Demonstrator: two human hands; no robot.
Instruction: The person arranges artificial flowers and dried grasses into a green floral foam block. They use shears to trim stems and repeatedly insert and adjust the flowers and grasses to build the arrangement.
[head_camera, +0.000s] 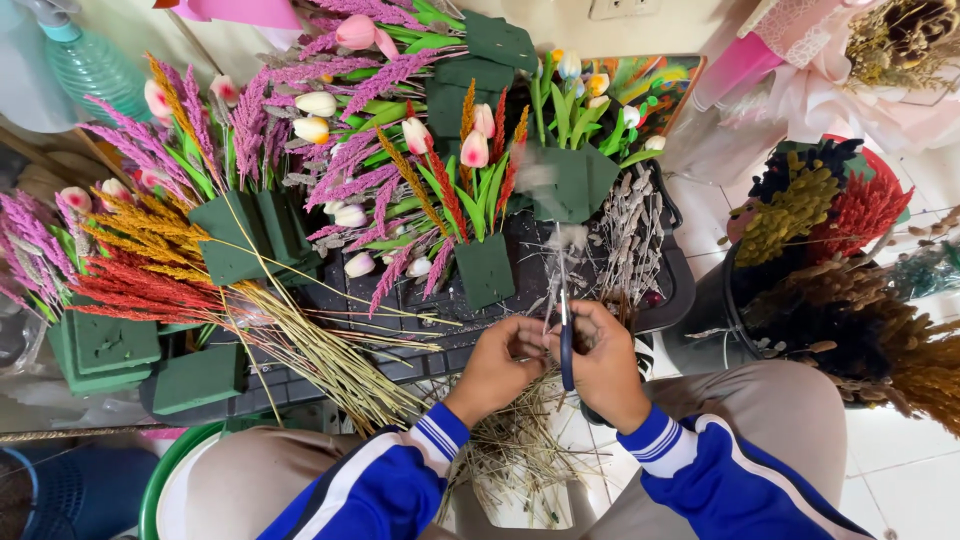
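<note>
My right hand (607, 362) is closed around blue-handled scissors (566, 345), blades pointing up. My left hand (497, 366) pinches thin dried stems (552, 300) right beside the scissors; the two hands touch. The fluffy grey-white stem tops (568, 238) rise above the blades. Both sleeves are blue with white stripes. Under my hands, a heap of cut straw-coloured stem ends (510, 450) lies on the floor between my knees.
A black tray (676, 290) ahead holds green foam blocks (485, 270) stuck with tulips and pink, red and orange grass spikes. Loose foam blocks (198, 378) sit at left. A black bucket (720, 330) of dried brown, yellow and red stalks stands at right.
</note>
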